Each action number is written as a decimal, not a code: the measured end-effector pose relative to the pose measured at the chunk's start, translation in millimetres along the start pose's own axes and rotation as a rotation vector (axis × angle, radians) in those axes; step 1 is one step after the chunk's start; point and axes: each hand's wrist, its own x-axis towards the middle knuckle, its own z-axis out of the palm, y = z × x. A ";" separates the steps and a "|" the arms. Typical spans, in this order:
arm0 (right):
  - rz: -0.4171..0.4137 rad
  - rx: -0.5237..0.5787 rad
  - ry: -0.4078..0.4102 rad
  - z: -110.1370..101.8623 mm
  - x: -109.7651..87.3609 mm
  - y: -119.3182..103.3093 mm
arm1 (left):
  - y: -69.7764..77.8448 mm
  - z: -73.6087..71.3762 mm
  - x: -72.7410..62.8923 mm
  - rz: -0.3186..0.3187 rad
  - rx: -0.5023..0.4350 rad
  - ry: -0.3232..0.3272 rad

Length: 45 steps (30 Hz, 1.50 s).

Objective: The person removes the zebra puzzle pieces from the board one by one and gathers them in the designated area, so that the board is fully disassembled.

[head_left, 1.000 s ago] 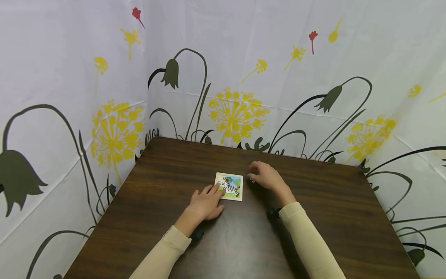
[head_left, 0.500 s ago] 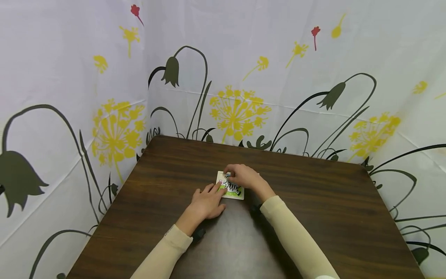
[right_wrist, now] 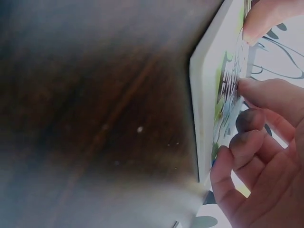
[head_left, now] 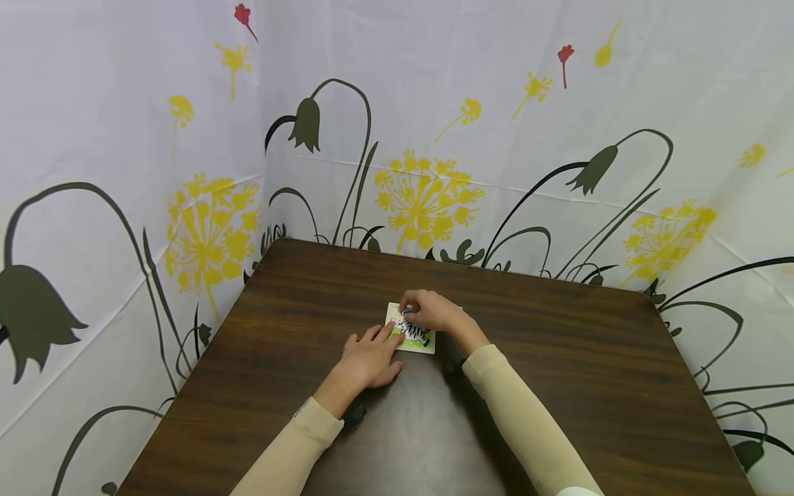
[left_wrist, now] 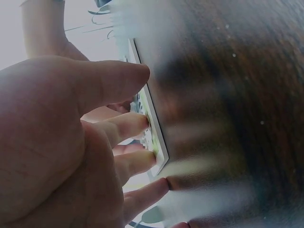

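A small square zebra puzzle board [head_left: 393, 314] with a cream rim lies on the brown table. My left hand [head_left: 367, 362] rests at its near left corner, fingers extended. In the left wrist view, two fingertips [left_wrist: 147, 159] press on the board's face and the thumb [left_wrist: 123, 78] stays near the edge. My right hand [head_left: 434, 311] reaches over the board's far side, covering its upper right. Between its thumb and fingers it pinches a small puzzle piece [head_left: 406, 311] at the picture's upper part. The right wrist view shows its thumb [right_wrist: 259, 90] against the zebra stripes and the other fingers curled.
The dark wood-grain table [head_left: 298, 303] extends around the board on all sides. White curtains [head_left: 496, 41] printed with flowers hang along its back and sides. Black wrist straps [head_left: 353, 417] sit below the sleeves.
My right hand has moved left from beside the board to over its upper part, bringing the small puzzle piece. It then stays nearly in place. My left hand has kept still on the corner.
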 end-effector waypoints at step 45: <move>-0.058 0.165 -0.004 -10.1 7.3 24.7 | 1.2 0.3 0.3 -0.022 0.019 -0.029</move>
